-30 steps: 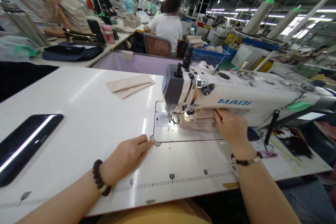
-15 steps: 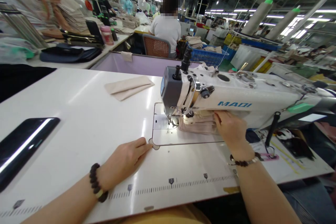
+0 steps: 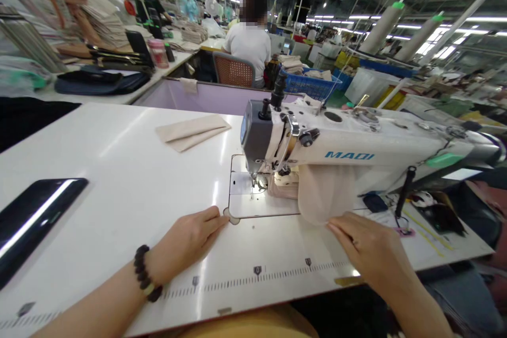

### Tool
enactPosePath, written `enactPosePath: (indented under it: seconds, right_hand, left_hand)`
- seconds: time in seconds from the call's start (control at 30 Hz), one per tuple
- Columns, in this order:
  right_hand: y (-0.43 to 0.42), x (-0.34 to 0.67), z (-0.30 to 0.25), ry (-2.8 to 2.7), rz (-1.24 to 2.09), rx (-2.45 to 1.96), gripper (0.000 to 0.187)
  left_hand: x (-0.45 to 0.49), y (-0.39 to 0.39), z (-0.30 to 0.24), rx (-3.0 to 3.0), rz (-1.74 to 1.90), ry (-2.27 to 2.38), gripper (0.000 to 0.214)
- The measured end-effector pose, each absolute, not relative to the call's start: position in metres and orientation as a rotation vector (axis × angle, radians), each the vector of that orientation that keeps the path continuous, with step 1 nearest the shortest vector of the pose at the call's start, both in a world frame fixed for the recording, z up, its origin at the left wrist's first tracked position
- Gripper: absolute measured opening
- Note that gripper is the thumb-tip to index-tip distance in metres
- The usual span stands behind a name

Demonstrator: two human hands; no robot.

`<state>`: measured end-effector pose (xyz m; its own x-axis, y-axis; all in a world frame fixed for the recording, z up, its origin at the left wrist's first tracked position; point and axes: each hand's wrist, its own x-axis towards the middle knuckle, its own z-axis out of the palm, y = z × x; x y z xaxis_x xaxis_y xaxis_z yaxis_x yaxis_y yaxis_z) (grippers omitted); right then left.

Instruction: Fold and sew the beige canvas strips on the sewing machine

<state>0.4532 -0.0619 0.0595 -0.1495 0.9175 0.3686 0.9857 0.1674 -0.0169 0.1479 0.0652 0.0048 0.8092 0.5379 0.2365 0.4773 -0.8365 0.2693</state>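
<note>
A beige fabric piece (image 3: 322,195) with a rounded lower edge hangs below the sewing machine's (image 3: 348,142) arm. My right hand (image 3: 364,237) pinches its lower right edge between thumb and fingers. Behind it, partly covered, a stack of beige fabric pieces (image 3: 282,189) lies on the machine bed beside the presser foot and needle area. On the white table my left hand (image 3: 194,235) rests flat with nothing in it, fingertips at the round notch (image 3: 233,217) by the bed plate's corner. A folded beige fabric piece (image 3: 194,132) lies farther back, to the left of the machine head.
A black phone (image 3: 39,211) lies at the table's left. Small tools and a dark pouch (image 3: 375,202) are at the right under the machine arm. Beyond stand a blue basket (image 3: 309,84) with fabric and a seated person (image 3: 249,47). Thread cones (image 3: 384,26) rise at the right.
My right hand has come from the stack under the machine arm toward me, drawing one fabric piece out with it. My left hand stays in place.
</note>
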Motion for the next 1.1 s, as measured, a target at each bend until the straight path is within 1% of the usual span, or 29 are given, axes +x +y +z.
enactPosePath:
  seconds: [0.07,0.17,0.23,0.33,0.37,0.47,0.5,0.53,0.57,0.67,0.7,0.73,0.87,0.93,1.03,1.07,1.1]
  right_hand:
    - [-0.079,0.438,0.055,-2.181,-0.113,-1.824,0.029]
    - [-0.096,0.417,0.048,-2.112,0.026,-1.766,0.022]
    - [-0.101,0.407,0.046,-2.074,0.167,-1.721,0.02]
    - [-0.103,0.391,0.046,-2.101,0.485,-1.648,0.018]
    - [-0.102,0.386,0.047,-2.111,0.586,-1.621,0.017]
    - [-0.102,0.374,0.049,-2.114,0.806,-1.554,0.016]
    - [-0.103,0.373,0.049,-2.107,0.849,-1.552,0.013]
    - [-0.104,0.373,0.049,-2.101,0.876,-1.566,0.011]
    - [-0.105,0.376,0.048,-2.102,0.883,-1.595,0.018]
    - [-0.108,0.393,0.041,-2.175,0.804,-1.702,0.062]
    - [-0.108,0.399,0.037,-2.209,0.753,-1.728,0.069]
    - [-0.107,0.405,0.034,-2.235,0.704,-1.747,0.071]
    - [-0.09,0.414,0.022,-2.291,0.622,-1.677,0.065]
    - [-0.077,0.409,0.017,-2.253,0.634,-1.573,0.056]
    - [-0.056,0.395,0.012,-1.998,0.697,-1.534,0.032]
    - [-0.05,0.39,0.01,-1.881,0.739,-1.537,0.03]
    - [-0.044,0.384,0.008,-1.765,0.788,-1.531,0.031]
  left_hand:
    - [0.147,0.065,0.003,2.8,0.456,0.797,0.033]
    - [0.152,0.061,0.006,2.833,0.544,0.733,0.031]
    - [0.162,0.056,0.013,2.893,0.602,0.621,0.039]
    - [0.185,0.044,0.028,2.985,0.605,0.361,0.052]
    - [0.193,0.04,0.032,3.003,0.583,0.254,0.05]
    - [0.205,0.031,0.036,2.98,0.43,-0.011,0.023]
    - [0.204,0.03,0.035,2.952,0.355,-0.029,0.019]
    - [0.199,0.031,0.033,2.921,0.291,0.001,0.02]
    - [0.191,0.032,0.031,2.892,0.25,0.07,0.02]
    - [0.153,0.04,0.027,2.823,0.256,0.415,0.024]
    - [0.139,0.043,0.028,2.801,0.269,0.522,0.026]
    - [0.126,0.044,0.028,2.774,0.292,0.612,0.028]
    - [0.09,0.044,0.032,2.617,0.363,0.872,0.032]
    - [0.083,0.042,0.032,2.545,0.407,0.936,0.032]
    - [0.081,0.042,0.031,2.462,0.51,1.072,0.033]
    - [0.081,0.042,0.031,2.428,0.535,1.133,0.034]
    - [0.082,0.043,0.03,2.392,0.553,1.188,0.034]
